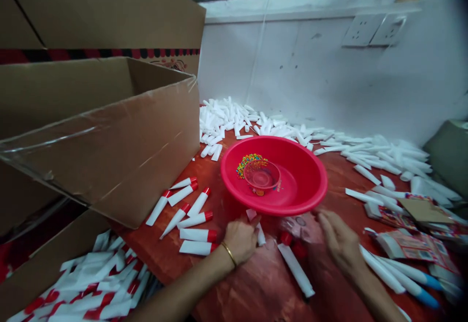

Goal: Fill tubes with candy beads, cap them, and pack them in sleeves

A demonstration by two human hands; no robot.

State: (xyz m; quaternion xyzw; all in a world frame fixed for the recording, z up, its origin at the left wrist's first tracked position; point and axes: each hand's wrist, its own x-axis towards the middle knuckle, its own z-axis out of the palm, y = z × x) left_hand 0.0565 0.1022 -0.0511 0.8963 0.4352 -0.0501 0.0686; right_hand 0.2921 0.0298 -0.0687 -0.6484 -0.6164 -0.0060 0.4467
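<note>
My left hand (239, 242) is closed around a small white tube (261, 234), which sticks out past the fingers below the basin. A small pale pink piece (251, 214) shows above its fingertips. My right hand (341, 245) has its fingers stretched out beside a clear plastic bag (302, 227); whether they touch it I cannot tell. Between the hands lies another white tube (297, 271), with a red cap (285, 237) near its upper end. The red basin (310, 200) in front holds a small red mesh basket (262, 178) and colourful candy-like beads (248, 162).
Red-capped white tubes (197, 220) lie left of my left hand; many more fill a box (87, 283) below. A large cardboard box (157, 151) stands left. White tubes (270, 126) are heaped along the wall. Printed cartons (409, 244) and blue-tipped tubes (413, 283) lie right.
</note>
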